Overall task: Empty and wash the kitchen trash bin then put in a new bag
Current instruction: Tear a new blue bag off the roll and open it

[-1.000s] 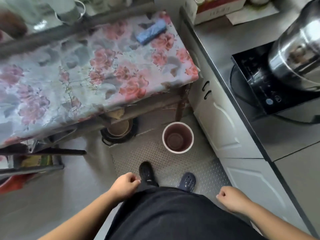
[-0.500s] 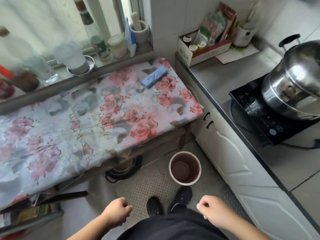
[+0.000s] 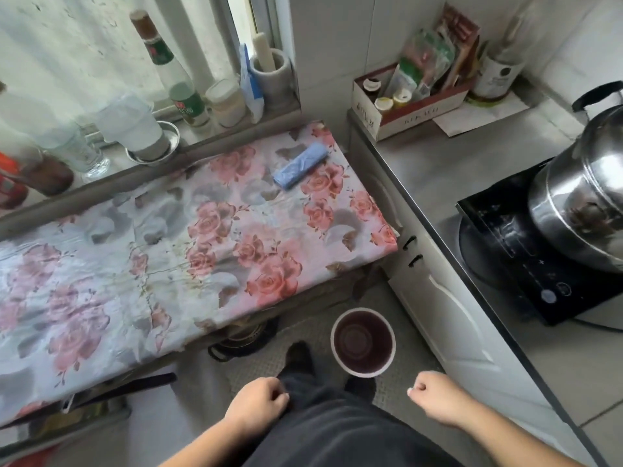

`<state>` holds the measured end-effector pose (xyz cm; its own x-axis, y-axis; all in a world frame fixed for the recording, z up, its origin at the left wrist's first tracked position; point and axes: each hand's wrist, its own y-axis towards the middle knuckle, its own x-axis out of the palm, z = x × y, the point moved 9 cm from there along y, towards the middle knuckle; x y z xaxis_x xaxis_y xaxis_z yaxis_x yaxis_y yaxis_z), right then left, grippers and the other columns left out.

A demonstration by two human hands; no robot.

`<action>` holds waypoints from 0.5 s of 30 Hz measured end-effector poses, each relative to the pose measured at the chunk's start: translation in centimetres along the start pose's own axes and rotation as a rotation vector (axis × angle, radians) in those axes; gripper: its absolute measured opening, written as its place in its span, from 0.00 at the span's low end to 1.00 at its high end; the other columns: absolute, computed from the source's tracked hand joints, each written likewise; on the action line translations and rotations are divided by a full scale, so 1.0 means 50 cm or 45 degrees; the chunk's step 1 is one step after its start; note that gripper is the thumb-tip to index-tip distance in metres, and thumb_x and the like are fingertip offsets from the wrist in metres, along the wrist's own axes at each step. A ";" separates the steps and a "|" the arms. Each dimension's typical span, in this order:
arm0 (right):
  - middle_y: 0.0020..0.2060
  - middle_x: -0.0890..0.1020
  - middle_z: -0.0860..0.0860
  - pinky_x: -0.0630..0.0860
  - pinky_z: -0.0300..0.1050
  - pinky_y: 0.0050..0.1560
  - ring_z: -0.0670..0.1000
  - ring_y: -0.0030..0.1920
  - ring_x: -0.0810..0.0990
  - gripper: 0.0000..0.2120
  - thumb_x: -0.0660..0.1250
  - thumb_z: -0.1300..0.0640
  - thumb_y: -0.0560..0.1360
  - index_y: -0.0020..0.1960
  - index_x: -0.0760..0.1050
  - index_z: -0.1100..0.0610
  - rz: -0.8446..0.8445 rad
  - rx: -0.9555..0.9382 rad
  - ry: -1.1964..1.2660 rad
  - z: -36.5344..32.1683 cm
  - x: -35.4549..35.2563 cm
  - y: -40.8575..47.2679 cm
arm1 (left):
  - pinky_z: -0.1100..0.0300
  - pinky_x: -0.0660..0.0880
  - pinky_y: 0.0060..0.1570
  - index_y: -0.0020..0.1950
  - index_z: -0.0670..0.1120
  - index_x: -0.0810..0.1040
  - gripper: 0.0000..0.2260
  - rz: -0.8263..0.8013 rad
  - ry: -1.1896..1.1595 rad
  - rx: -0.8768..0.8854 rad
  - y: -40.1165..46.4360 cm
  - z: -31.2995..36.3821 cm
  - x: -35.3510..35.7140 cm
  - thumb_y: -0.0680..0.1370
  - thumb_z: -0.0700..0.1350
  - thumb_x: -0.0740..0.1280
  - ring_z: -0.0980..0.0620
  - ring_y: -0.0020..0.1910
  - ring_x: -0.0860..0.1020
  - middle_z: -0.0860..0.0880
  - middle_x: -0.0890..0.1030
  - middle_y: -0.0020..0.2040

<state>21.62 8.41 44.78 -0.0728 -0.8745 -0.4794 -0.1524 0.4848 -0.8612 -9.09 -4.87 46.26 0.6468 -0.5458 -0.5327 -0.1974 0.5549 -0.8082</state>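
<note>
Hands come first, low in the head view: the left hand (image 3: 258,401) and the right hand (image 3: 435,397) both hang in front of the dark trousers with fingers curled in and holding nothing. Just beyond them the trash bin (image 3: 363,343) stands upright on the floor mat (image 3: 256,369), beside the white cabinet door (image 3: 448,318) and near the corner of the floral-covered counter (image 3: 188,237). Its inside shows bare and dark, with no liner that I can make out, so the emptying and washing look done and the bag is what remains.

Against the frame a second ago, the view has tilted up and moved closer: the window sill with its bottles (image 3: 161,62) and the red-and-white box of condiments (image 3: 409,106) were cut off at the top then and now show in full. The bin sits lower in the picture, nearly at the feet, and the hands have drawn a little closer together while staying closed and unladen.

Farther off, a blue roll (image 3: 300,165), probably the new bags, lies on the far right part of the counter, well apart from both hands. Reaching it would be the likely next need. To the right, a steel pot (image 3: 586,203) sits on the black induction hob (image 3: 526,261).
</note>
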 end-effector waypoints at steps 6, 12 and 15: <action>0.36 0.80 0.52 0.72 0.46 0.41 0.53 0.39 0.78 0.13 0.62 0.49 0.79 0.37 0.71 0.53 0.061 -0.150 0.063 -0.199 -0.117 0.063 | 0.60 0.66 0.42 0.34 0.53 0.69 0.13 -0.114 -0.018 0.093 0.084 0.034 -0.081 0.79 0.51 0.64 0.48 0.54 0.80 0.48 0.83 0.50; 0.32 0.81 0.52 0.76 0.51 0.39 0.52 0.34 0.78 0.14 0.62 0.45 0.75 0.35 0.71 0.51 0.084 -0.215 0.206 -0.372 -0.193 0.105 | 0.66 0.71 0.39 0.44 0.55 0.76 0.04 0.205 -0.281 0.349 0.199 0.185 -0.395 0.79 0.49 0.67 0.55 0.45 0.81 0.55 0.82 0.45; 0.29 0.72 0.48 0.66 0.48 0.33 0.49 0.31 0.70 0.14 0.61 0.47 0.74 0.32 0.66 0.50 0.088 -0.267 0.256 -0.448 -0.233 0.134 | 0.60 0.74 0.48 0.57 0.48 0.81 0.10 0.543 -0.243 0.416 0.292 0.269 -0.592 0.78 0.49 0.68 0.49 0.53 0.82 0.50 0.83 0.57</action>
<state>-0.62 21.62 48.36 -0.2804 -0.8342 -0.4748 -0.3389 0.5489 -0.7641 -21.20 27.83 53.62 0.6874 -0.1247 -0.7155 -0.2518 0.8831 -0.3958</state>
